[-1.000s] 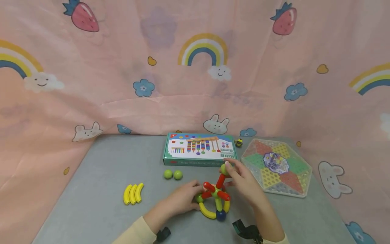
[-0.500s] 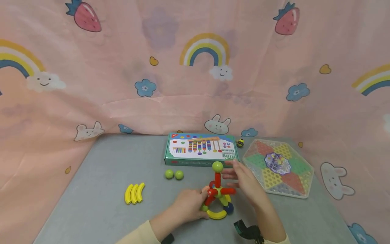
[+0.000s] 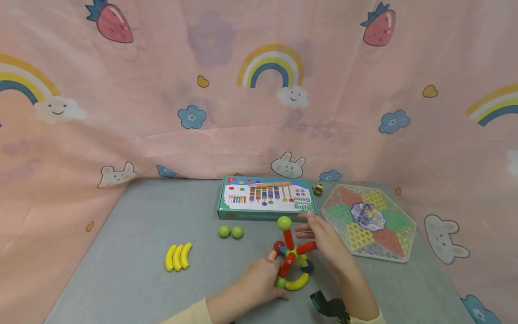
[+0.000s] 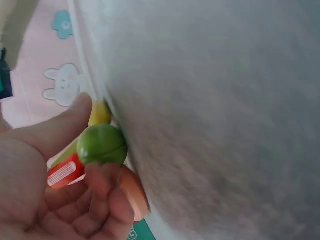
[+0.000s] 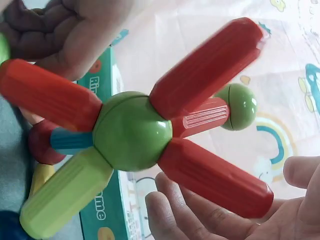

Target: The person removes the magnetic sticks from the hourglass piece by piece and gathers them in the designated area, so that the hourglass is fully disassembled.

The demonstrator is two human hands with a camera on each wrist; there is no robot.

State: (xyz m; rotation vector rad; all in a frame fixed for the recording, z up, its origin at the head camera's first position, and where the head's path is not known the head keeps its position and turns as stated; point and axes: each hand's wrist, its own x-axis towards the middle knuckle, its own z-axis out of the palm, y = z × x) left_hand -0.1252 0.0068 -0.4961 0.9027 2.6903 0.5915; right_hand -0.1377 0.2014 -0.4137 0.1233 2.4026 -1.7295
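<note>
A stick-and-ball model (image 3: 292, 255) stands upright on the table near its front middle. Red sticks radiate from its green centre ball (image 5: 132, 131), one tipped by a green ball (image 3: 284, 223). Its base is a ring of curved bars, partly hidden by fingers, with a red ball (image 3: 279, 246) and a dark blue ball (image 3: 308, 267). My left hand (image 3: 259, 281) holds the base at a green ball (image 4: 102, 144), thumb on one side and curled fingers on the other. Beside the model's right side, my right hand (image 3: 329, 243) is held with fingers extended, gripping nothing.
Three yellow curved bars (image 3: 177, 257) lie at left. Two loose green balls (image 3: 230, 231) rest before the green game box (image 3: 265, 198). A hexagonal board-game case (image 3: 368, 222) lies at right, and a small bee-like toy (image 3: 318, 189) stands behind.
My right hand has let go of the top green ball and stays alongside. My left hand has moved right, turning the model, so its dark blue ball swings rightward.
</note>
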